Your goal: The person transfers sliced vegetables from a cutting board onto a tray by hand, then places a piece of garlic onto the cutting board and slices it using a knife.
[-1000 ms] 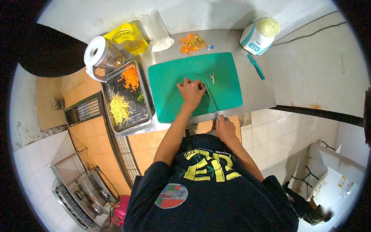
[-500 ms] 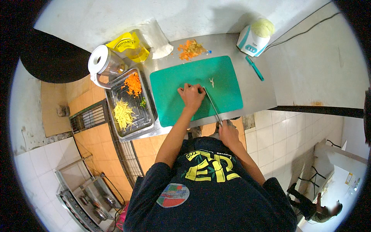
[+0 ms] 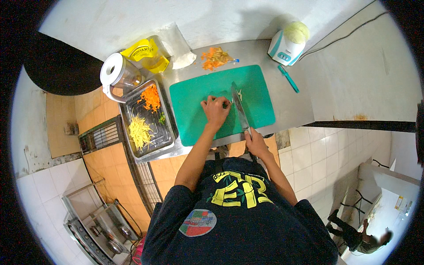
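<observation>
On the green cutting board point(image 3: 190, 128) my left hand point(image 3: 215, 111) rests with curled fingers, pressing down on something mostly hidden under them. A small pale bit shows by its fingertips. My right hand point(image 3: 256, 143) is closed round the handle of a kitchen knife point(image 3: 240, 108). The blade lies over the board just right of my left hand, tip pointing away from me, its broad side showing. Beside the blade are a few thin pale strips point(image 3: 240, 94), partly covered by it.
Left of the board stands a metal tray point(image 3: 171, 142) with shredded carrot point(image 3: 151, 98), pale yellow strips point(image 3: 140, 132) and green bits point(image 3: 162, 118). Behind are a jug point(image 3: 121, 73), a yellow pouch point(image 3: 148, 55) and peelings point(image 3: 215, 58). A teal peeler point(image 3: 288, 79) lies right, near a blender base point(image 3: 282, 54) holding a cabbage-like ball point(image 3: 296, 33).
My right hand has moved slightly away from me and left, pushing the knife farther forward over the board. Its blade now shows more of its flat side. My left hand has barely shifted.
</observation>
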`<control>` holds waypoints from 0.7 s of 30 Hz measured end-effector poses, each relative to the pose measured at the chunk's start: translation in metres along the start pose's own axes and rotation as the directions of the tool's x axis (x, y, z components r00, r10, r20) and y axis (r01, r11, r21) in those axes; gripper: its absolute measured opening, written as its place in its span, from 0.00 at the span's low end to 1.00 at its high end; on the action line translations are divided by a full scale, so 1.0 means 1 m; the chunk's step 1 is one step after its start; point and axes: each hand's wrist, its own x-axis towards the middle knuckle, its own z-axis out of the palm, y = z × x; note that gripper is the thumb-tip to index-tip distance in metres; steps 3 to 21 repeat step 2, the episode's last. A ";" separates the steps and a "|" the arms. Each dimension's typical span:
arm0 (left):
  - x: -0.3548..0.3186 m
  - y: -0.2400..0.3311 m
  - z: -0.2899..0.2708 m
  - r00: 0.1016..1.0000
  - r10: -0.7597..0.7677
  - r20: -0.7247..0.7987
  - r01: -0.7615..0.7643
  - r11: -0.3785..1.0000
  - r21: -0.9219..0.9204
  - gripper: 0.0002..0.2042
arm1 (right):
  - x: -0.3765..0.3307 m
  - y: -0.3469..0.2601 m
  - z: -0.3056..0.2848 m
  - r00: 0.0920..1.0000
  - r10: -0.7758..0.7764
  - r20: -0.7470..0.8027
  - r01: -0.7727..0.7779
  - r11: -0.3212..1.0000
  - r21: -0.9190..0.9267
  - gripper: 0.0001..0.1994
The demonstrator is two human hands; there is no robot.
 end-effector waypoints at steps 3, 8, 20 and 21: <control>0.000 -0.004 -0.003 1.000 -0.009 0.012 0.009 0.999 -0.046 0.07 | 0.002 0.005 0.003 0.995 0.097 0.022 -0.099 0.987 0.125 0.27; 0.000 -0.004 -0.003 1.000 -0.009 0.012 0.009 0.999 -0.046 0.07 | 0.002 0.005 0.003 0.995 0.097 0.022 -0.099 0.987 0.125 0.27; 0.000 -0.004 -0.003 1.000 -0.009 0.012 0.009 0.999 -0.046 0.07 | 0.002 0.005 0.003 0.995 0.097 0.022 -0.099 0.987 0.125 0.27; 0.000 -0.004 -0.003 1.000 -0.009 0.012 0.009 0.999 -0.046 0.07 | 0.002 0.005 0.003 0.995 0.097 0.022 -0.099 0.987 0.125 0.27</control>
